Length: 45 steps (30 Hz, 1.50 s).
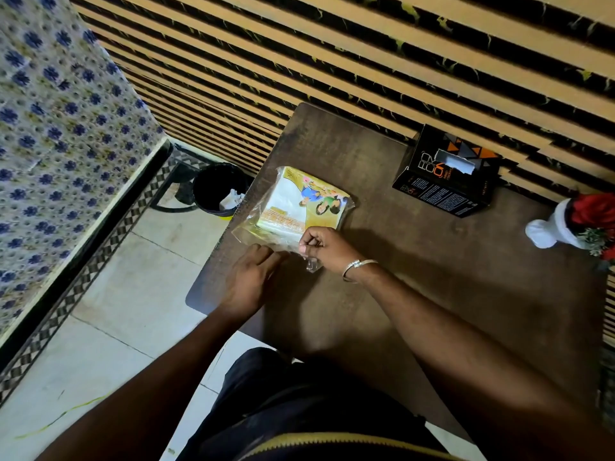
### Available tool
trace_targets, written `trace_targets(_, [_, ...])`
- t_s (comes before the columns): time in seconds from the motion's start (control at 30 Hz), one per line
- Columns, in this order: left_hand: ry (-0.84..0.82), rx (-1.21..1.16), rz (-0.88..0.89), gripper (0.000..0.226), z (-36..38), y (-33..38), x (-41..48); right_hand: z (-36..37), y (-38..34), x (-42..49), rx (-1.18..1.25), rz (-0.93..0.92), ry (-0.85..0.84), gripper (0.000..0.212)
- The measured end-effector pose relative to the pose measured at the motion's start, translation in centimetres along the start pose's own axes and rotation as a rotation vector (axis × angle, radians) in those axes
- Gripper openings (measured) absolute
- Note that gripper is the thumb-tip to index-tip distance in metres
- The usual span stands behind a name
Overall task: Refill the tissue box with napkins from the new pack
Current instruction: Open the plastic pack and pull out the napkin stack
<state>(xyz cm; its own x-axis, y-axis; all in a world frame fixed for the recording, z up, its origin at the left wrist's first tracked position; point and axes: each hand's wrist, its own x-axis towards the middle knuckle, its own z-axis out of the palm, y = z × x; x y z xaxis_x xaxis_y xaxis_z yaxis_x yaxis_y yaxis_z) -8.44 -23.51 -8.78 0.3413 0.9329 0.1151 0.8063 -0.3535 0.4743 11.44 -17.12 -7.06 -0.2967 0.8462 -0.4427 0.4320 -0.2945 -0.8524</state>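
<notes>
Your napkin pack [301, 204], yellow and white in clear plastic wrap, lies flat on the dark bench [416, 261], well apart from the black tissue box [446, 174] by the wall. Your right hand [324, 246] pinches the loose wrap at the pack's near edge; your left hand [253, 277], fingers curled, touches it alongside.

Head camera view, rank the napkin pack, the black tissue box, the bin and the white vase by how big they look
1. napkin pack and black tissue box: look alike in size, so unranked.
2. bin: partly hidden by the table and farther away, so unsure.
3. white vase: smallest.
</notes>
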Motion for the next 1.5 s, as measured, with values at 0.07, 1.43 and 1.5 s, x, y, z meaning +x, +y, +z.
trace_targets(0.07, [-0.03,0.032,-0.01,0.028,0.1,0.6,0.4,0.0,-0.1,0.1,0.004,-0.005,0.002,0.015])
trace_targets(1.43, [0.074,-0.201,-0.42,0.025,0.2,1.6,-0.6,0.1,-1.9,-1.9,-0.81,-0.41,0.041,0.019])
trace_targets(1.5, [-0.026,-0.139,-0.425,0.04,0.2,0.4,-0.1,0.2,-1.7,-2.0,-0.793,-0.39,0.023,0.024])
